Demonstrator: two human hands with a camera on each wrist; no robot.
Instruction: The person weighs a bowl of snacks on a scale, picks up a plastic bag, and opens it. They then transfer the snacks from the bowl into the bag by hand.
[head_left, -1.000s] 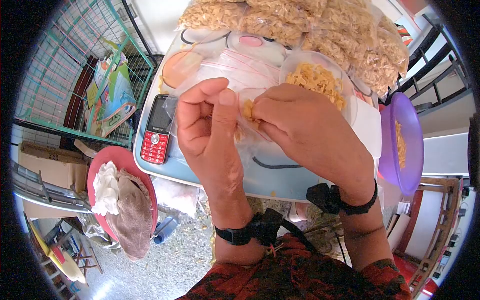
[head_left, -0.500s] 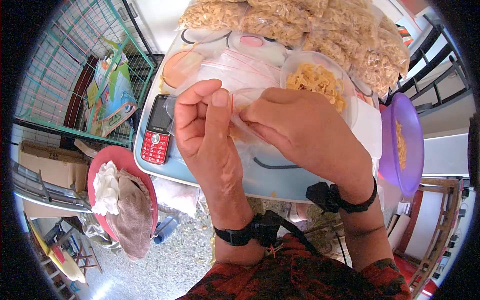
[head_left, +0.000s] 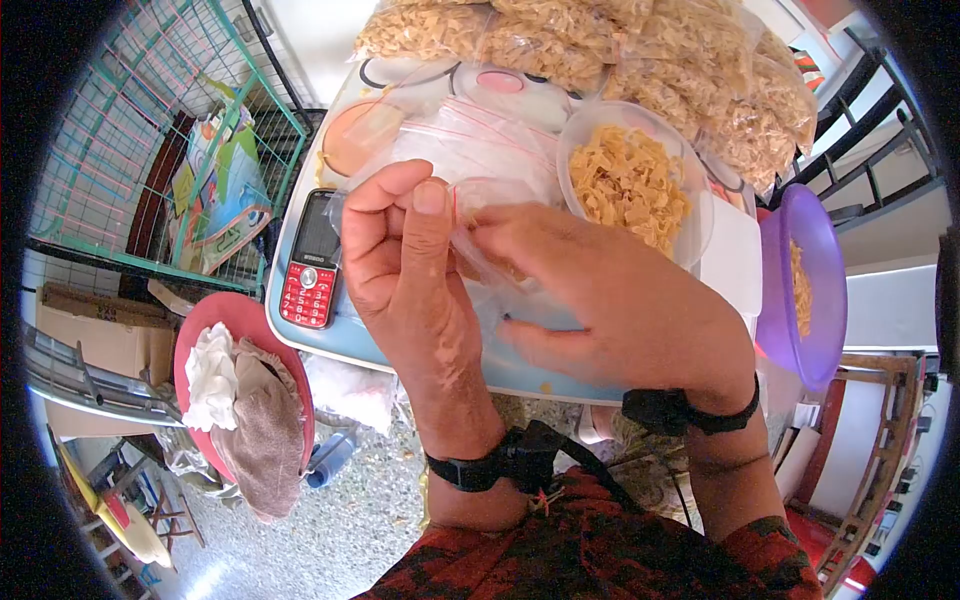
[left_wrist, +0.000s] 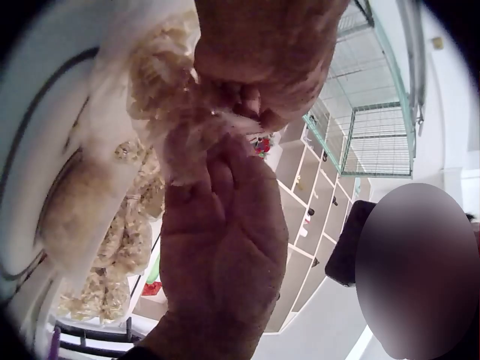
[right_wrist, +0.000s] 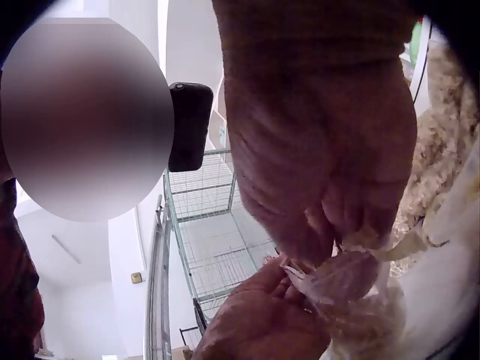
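The left hand (head_left: 415,270) pinches the edge of a clear plastic bag (head_left: 478,235) with a red line along its mouth. Beside it, the right hand (head_left: 620,300) is blurred, its thumb apart from fingers that touch the bag. In the right wrist view, a fingertip of the right hand (right_wrist: 322,165) shows through the film of the bag (right_wrist: 367,319), and a pale strip (right_wrist: 409,244) lies by its fingers. Yellowish flakes fill part of the bag (left_wrist: 161,75) in the left wrist view. A bowl of flakes (head_left: 630,185) stands beyond the right hand.
Filled bags (head_left: 700,70) are piled at the table's back right. Flat zip bags (head_left: 470,150) lie behind the hands, and a red phone (head_left: 312,290) at the left edge. A purple basin (head_left: 825,300) stands off the right side, a green wire cage (head_left: 110,170) off the left.
The right hand's pinched fingers, which held flakes at the bag's mouth, have spread, with the thumb moved down and away. The left hand has shifted slightly left with the bag.
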